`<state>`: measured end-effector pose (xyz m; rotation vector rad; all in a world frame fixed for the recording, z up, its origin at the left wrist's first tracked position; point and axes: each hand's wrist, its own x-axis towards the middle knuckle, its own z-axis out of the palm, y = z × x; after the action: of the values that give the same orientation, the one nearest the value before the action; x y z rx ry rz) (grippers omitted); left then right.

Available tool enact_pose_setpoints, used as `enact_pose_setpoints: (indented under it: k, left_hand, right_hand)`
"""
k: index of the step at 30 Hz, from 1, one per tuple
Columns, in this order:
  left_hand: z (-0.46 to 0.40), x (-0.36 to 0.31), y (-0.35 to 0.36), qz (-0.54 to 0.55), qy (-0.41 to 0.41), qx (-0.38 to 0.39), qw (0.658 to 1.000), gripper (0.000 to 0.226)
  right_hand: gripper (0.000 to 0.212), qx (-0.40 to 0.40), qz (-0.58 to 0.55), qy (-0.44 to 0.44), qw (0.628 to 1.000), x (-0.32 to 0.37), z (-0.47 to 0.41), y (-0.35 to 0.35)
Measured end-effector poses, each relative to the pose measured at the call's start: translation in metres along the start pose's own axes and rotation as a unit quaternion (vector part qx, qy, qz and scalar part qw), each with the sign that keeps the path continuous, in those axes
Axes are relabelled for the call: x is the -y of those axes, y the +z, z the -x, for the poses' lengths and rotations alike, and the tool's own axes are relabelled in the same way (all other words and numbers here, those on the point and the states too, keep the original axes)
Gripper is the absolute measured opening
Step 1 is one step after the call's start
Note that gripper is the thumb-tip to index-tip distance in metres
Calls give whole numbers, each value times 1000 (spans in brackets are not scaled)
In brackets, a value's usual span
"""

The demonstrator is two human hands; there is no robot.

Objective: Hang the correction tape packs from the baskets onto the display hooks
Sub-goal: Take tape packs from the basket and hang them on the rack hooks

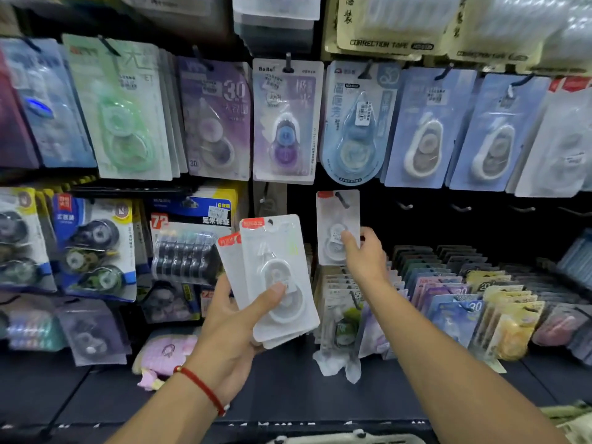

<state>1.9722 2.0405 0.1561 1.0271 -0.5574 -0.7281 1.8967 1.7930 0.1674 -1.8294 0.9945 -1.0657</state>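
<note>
Pack [337, 226] on hook [342, 200], right hand [363, 254] pinching its lower blister; left hand [230, 318] gripping spare stack [278, 277]; judged light, slippery, flexible, best held by card edges

White packs [278, 280] fanned; one [336, 225] hooked

I see my left hand [237, 328] raised palm-up before me, thumb pressed flat across the front of what it grips, fingers curled out of sight behind; a red string bracelet [201, 387] circles that wrist; my right hand [363, 254] is stretched further forward and higher, forearm bare and extended, index finger and thumb pinched at the lower edge of what it holds, knuckles toward me.
</note>
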Motion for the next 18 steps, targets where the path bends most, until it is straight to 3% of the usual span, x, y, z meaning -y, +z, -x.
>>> enact_pose_setpoints:
  k: [4,6,9,13,15,18]
  left_hand:
    - [-2,3,-2,16,-48,50,997,66]
    - [-2,5,-4,21,-60,62,996,59]
    - [-4,8,-4,27,-62,56,996,53]
    - [-4,12,1,9,-28,44,999,67]
    - [-4,13,4,-9,-1,41,999,79]
    - [-3,14,8,-15,17,44,999,100]
  right_hand:
    - [58,52,22,76,996,0,-22,6]
    - [55,69,21,88,993,3,-11,-1]
    - [33,118,-45,29,992,11,31,-16]
    - [64,229,-30,-38,972,33,90,-30]
    - [48,249,7,-74,966,36,107,-31]
    - [26,249,-55,-57,965,35,115,-29]
